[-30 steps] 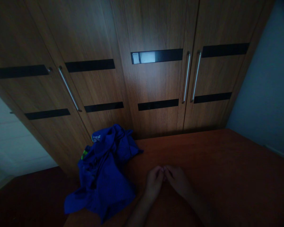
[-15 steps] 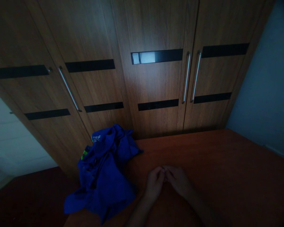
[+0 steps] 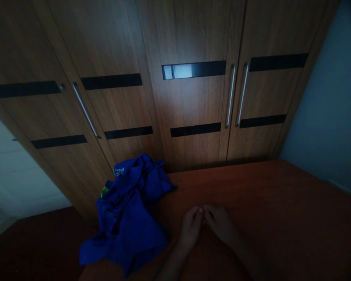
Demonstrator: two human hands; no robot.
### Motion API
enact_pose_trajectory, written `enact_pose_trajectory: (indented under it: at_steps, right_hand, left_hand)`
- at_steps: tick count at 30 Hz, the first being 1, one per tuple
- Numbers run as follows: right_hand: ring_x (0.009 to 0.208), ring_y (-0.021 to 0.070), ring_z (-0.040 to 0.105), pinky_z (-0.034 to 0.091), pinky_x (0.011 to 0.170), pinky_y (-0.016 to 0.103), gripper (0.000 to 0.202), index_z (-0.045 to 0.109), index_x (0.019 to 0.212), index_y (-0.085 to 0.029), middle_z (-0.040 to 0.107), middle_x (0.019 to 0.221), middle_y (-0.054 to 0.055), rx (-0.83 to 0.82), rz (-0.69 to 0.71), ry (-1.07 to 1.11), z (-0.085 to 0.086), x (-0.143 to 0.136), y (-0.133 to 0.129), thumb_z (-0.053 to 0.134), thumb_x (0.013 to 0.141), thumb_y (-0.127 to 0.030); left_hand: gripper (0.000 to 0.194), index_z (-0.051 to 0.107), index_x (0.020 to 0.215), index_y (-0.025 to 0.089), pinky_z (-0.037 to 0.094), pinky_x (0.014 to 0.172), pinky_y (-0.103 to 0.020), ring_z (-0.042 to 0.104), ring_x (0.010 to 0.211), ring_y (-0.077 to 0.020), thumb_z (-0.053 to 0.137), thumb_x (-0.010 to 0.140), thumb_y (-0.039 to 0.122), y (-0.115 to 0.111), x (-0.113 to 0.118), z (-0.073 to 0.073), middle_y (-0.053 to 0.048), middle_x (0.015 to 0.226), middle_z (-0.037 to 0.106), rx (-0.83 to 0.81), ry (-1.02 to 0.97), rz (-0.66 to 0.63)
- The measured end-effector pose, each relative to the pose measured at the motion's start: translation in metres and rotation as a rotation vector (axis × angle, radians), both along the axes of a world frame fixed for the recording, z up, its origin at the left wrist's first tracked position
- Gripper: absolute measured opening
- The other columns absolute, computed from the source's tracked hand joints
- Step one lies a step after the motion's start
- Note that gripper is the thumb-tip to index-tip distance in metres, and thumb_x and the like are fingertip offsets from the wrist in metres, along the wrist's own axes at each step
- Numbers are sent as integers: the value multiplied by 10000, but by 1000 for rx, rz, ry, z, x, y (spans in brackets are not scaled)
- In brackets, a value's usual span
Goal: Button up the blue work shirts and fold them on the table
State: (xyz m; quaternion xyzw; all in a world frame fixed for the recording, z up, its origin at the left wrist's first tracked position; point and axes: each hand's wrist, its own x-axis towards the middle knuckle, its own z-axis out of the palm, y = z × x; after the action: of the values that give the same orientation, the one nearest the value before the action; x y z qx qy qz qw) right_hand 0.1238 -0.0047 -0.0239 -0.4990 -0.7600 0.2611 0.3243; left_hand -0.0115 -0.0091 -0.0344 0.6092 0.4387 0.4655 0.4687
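Low in the middle of the view, my left hand (image 3: 190,222) and my right hand (image 3: 220,223) meet at the fingertips over the reddish-brown wooden surface (image 3: 236,187). The fingers of both are curled in and pressed together. No object shows between them, though dim light hides the undersides. To the left of my hands, and apart from them, lies a crumpled blue garment (image 3: 134,222). It has small white lettering near its top and a bright green patch at its left edge.
Behind the surface stands a wooden wardrobe (image 3: 193,97) with closed doors, dark inlaid strips and long metal handles (image 3: 230,97). A pale wall (image 3: 327,117) borders the right side. At the far left are white panels (image 3: 14,175) above a dark floor (image 3: 41,234).
My fingertips have shifted very slightly against each other. The garment and everything around it stay put.
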Motion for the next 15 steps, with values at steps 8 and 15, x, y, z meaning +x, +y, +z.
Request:
enact_pose_trajectory:
  at_steps: [8, 15]
  right_hand:
    - [651, 134, 613, 413, 644, 227, 346, 607, 759, -210, 678, 723, 19, 4, -25, -24, -4, 0, 2, 319, 932, -297]
    - [655, 139, 615, 398, 633, 230, 334, 600, 758, -214, 668, 708, 15, 10, -39, -54, -4, 0, 3, 323, 929, -291]
  left_hand:
    - [431, 537, 637, 161, 328, 568, -237, 448, 581, -123, 413, 880, 495, 1, -2, 1, 14, 596, 483, -17, -9, -33]
    - [441, 532, 614, 166, 334, 564, -236, 452, 571, -125, 418, 874, 504, 0, -1, 2, 12, 581, 488, 7, -20, -29]
